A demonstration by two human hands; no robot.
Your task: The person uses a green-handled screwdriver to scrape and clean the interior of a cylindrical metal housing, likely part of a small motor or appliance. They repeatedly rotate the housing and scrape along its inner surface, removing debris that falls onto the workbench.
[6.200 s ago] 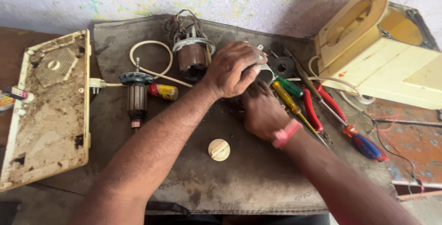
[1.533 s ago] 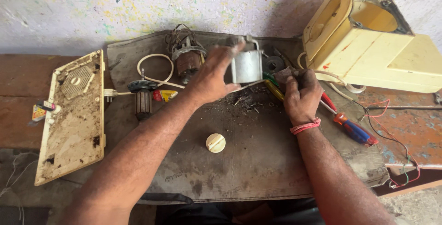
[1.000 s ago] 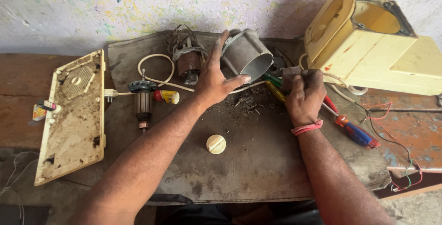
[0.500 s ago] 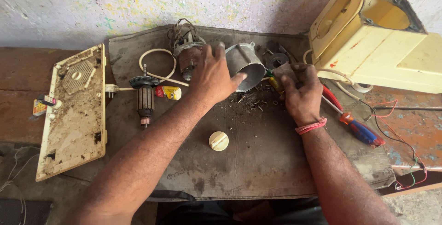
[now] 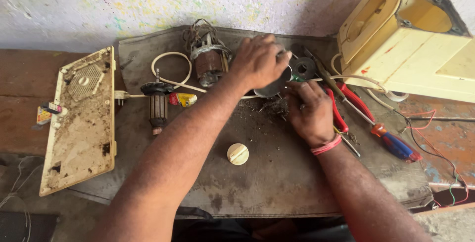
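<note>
Dismantling seems well advanced: our left hand (image 5: 258, 64) grips the grey metal cup (image 5: 274, 86) at the far middle of the mat (image 5: 277, 182), right hand (image 5: 310, 111) fingers curled beside it, rotor (image 5: 158, 108) and stator (image 5: 210, 64) already out.

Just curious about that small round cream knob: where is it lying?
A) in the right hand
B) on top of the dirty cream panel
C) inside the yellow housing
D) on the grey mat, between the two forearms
D: the cream knob lies alone on the grey mat, between the two forearms and untouched by either hand.
</note>
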